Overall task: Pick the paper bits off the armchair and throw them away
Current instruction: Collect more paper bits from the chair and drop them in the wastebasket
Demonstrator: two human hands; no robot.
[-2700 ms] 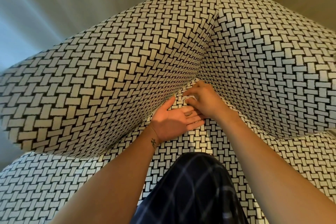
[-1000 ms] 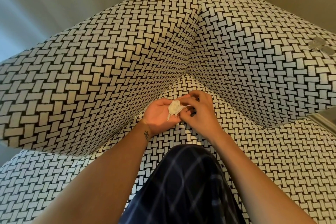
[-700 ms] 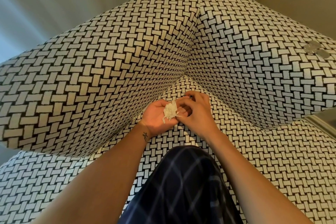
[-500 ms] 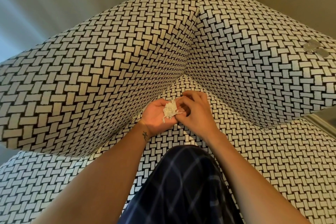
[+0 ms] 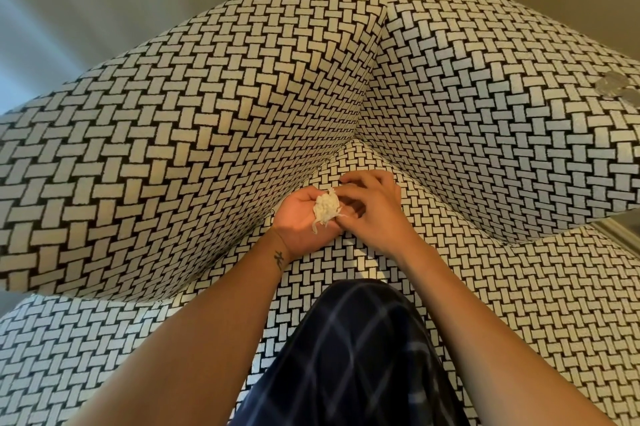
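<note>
The armchair is covered in a black-and-white basket-weave fabric. Over the back corner of its seat, my left hand lies palm up, and a small wad of white paper bits sits in the palm. My right hand reaches over it from the right, its curled fingers and thumb pinching the wad's edge. The fingers of my left hand are hidden under my right hand. Two greyish paper bits lie on top of the right armrest, far from both hands.
My leg in dark checked trousers kneels on the seat below my hands. Tall padded walls close in on the left and right. Pale walls and a curtain stand behind the chair.
My right hand lifted paper from the seat corner into my left palm, where a wad now lies. Both hands have come slightly away from the corner, and over the last half second they barely move.
</note>
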